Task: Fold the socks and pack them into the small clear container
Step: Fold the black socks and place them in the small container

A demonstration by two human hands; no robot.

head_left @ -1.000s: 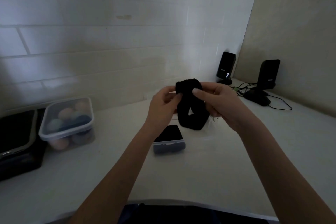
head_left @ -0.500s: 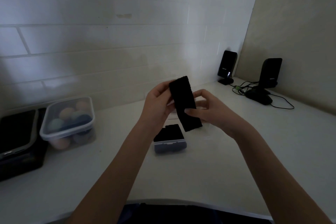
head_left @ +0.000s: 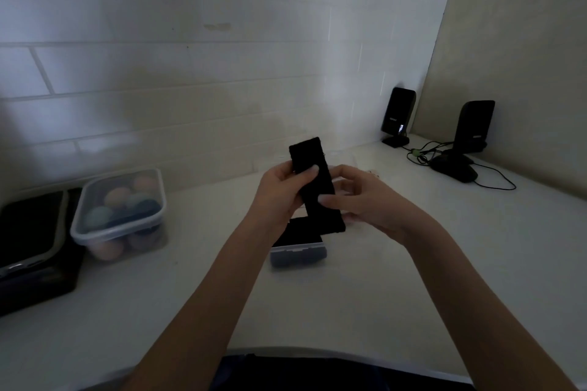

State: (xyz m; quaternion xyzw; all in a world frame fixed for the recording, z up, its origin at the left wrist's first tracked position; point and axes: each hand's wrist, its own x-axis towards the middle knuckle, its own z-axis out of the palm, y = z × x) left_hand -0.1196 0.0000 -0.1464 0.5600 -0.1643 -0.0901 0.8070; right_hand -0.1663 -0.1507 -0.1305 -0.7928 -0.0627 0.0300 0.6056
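Note:
A black sock (head_left: 320, 200), folded into a flat narrow strip, is held up above the white counter, tilted a little. My left hand (head_left: 279, 194) pinches its upper part with the thumb across the front. My right hand (head_left: 365, 200) pinches its lower middle from the right side. Right below the sock's lower end sits the small clear container (head_left: 298, 252) with something dark inside it; my left wrist and the sock hide part of it.
A larger lidded clear box (head_left: 122, 213) with coloured balls stands at the left, beside a black case (head_left: 28, 247). Two black speakers (head_left: 398, 116) (head_left: 473, 127) and a mouse (head_left: 454, 170) with cables occupy the back right corner. A tiled wall is behind.
The sock went from a looped bundle held between both hands to a flat folded strip. My right hand slid down to the strip's lower part; my left thumb now lies across its top.

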